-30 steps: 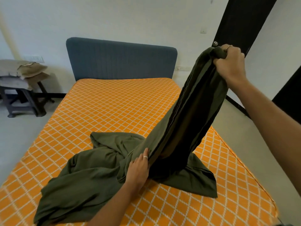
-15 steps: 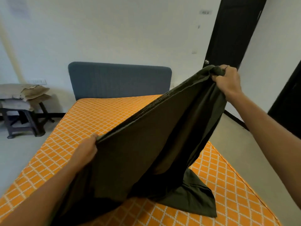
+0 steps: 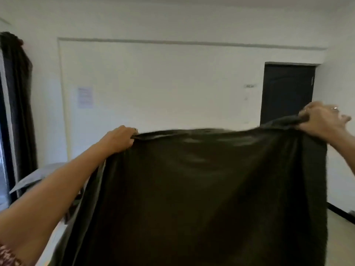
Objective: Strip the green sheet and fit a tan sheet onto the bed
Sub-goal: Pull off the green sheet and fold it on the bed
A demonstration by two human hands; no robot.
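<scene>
Green sheet (image 3: 201, 198) held up wide in both hands.

The dark olive cloth is soft and smooth, hanging as a broad flat curtain with its top edge slightly sagging. The left hand (image 3: 120, 139) has fingers curled tight on the top left corner; the right hand (image 3: 322, 120) grips the bunched right corner. Behind are a white wall (image 3: 163, 83), a dark door (image 3: 287, 93) and a dark curtain (image 3: 18, 104); the cloth hides everything below.
</scene>
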